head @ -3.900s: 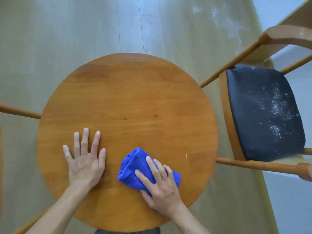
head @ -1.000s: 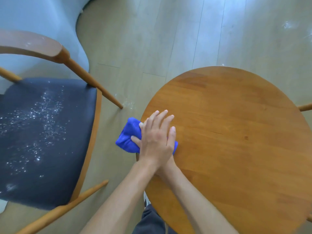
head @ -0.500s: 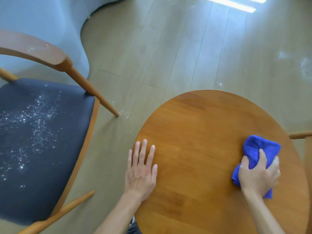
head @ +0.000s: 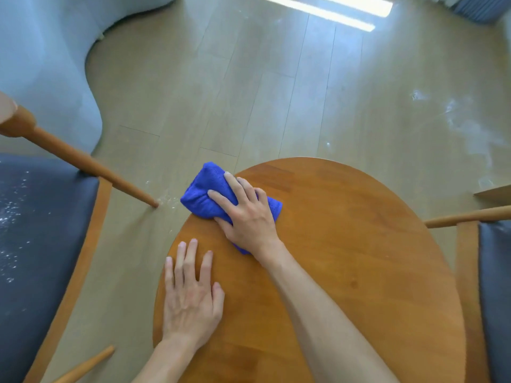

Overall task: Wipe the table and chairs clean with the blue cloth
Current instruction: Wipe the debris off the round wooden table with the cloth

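Round wooden bench (head: 345,244) looks crumb-free; right hand (head: 246,214) presses blue cloth (head: 201,194) at far-left rim, fingers extended. Left hand (head: 190,297) flat, bracing. Left chair seat (head: 33,244) speckled white, unwiped.

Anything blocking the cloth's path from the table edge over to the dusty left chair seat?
Nothing visible. The blue cloth under the right hand overhangs the table edge; only open floor and the chair leg, at the seat's far corner, lie before the left chair seat.

Your right hand (head: 247,214) covers part of the blue cloth (head: 204,192), both chairs cropped by frame edges, counter (head: 359,244) near edge cut off.
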